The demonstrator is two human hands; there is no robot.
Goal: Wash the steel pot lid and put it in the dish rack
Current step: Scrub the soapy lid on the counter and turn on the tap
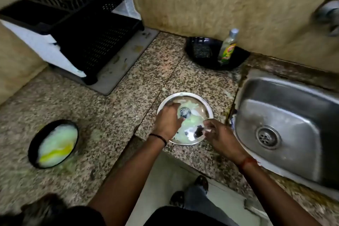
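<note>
The steel pot lid [199,104] lies flat on the granite counter just left of the sink, smeared with pale soapy foam, its dark knob [185,112] at the centre. My left hand [167,121] lies over the lid's left side with the fingers on the rim, holding it steady. My right hand [220,134] is at the lid's near right edge, pinched on a small dark scrubber [199,131] that touches the lid. The black dish rack [88,29] stands at the back left on a grey drip tray.
A steel sink [286,115] with a drain is at the right, and a tap [328,16] is on the wall above it. A black bowl [201,51] behind the lid holds a dish soap bottle [228,47]. A black pan [53,143] full of foam sits at the left.
</note>
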